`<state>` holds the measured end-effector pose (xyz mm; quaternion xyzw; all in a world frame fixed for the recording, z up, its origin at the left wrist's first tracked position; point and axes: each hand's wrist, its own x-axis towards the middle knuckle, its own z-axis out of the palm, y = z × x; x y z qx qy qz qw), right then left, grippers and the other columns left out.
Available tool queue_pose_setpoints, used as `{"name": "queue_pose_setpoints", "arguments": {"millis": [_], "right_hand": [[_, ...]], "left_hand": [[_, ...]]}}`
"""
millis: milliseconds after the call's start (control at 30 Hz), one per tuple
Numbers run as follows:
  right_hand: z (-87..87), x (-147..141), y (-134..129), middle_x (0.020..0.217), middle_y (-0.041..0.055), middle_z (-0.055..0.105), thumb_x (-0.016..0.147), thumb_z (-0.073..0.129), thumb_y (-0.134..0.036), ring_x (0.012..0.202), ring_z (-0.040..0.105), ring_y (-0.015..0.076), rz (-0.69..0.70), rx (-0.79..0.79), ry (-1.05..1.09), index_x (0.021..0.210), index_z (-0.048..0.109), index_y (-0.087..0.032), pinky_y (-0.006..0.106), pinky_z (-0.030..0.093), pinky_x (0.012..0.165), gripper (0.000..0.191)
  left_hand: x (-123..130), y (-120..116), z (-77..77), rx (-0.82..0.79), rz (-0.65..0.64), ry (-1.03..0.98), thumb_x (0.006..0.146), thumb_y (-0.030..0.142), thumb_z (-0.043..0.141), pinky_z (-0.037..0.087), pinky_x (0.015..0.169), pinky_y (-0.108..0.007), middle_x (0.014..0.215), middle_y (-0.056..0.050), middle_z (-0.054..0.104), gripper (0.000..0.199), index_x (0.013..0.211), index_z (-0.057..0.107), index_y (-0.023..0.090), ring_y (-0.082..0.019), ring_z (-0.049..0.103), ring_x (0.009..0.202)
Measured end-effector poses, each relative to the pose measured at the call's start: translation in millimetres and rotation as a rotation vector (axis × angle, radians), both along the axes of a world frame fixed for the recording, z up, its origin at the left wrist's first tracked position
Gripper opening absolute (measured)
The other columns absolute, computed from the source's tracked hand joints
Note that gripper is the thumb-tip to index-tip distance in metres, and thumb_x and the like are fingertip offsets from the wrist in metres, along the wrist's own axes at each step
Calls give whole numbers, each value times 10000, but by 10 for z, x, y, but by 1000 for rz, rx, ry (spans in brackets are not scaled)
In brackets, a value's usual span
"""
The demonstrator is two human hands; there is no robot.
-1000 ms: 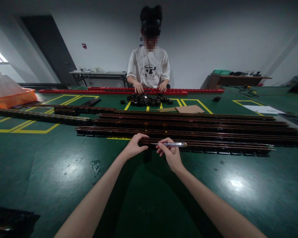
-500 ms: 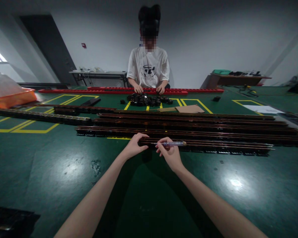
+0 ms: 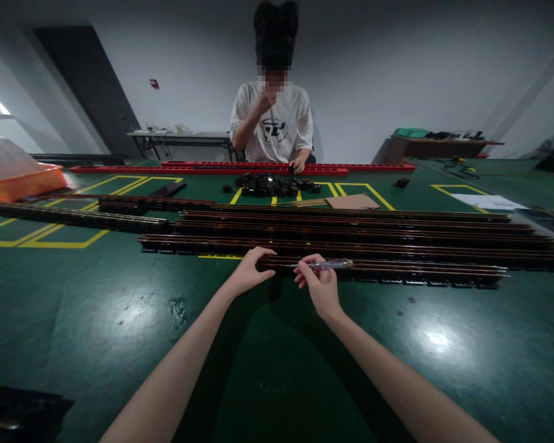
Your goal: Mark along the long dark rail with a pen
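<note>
My left hand [image 3: 250, 271] grips the left end of the nearest long black rail [image 3: 425, 274], thumb on the near side and fingers over the far side. Thin copper-coloured strips run along this rail. Between the fingers of my right hand [image 3: 322, 286] is a slim screwdriver [image 3: 330, 264] with a clear, purplish handle. It lies almost level, its shaft pointing left toward my left hand and its handle end to the right. Where the tip meets the rail is too dark to make out.
More black rails [image 3: 351, 237] lie parallel just beyond. Past them are a brown cardboard piece [image 3: 353, 202], a heap of small black parts [image 3: 272, 184] and red rails [image 3: 378, 168]. A co-worker [image 3: 272, 123] sits opposite. An orange crate [image 3: 28, 183] stands left.
My right hand and the screwdriver have shifted slightly right. My left hand has stayed in place. The co-worker has raised one hand toward the face.
</note>
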<state>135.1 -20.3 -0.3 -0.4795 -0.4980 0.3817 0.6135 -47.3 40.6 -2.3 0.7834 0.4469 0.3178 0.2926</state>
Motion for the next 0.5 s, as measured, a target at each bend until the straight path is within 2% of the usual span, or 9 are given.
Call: {"name": "queue_pose_setpoints", "arguments": {"millis": [500], "right_hand": [[-27,25,14,666,8,637,796,652,-416,538,610,131,81,23,-8,792,566,-195,214,468,434,237]], "left_hand": [[15,-1,-31,49,17,28,703,274,681,389,1024,-455,1128,-59,594,385,1072,589,217,-258,526,1127]]}}
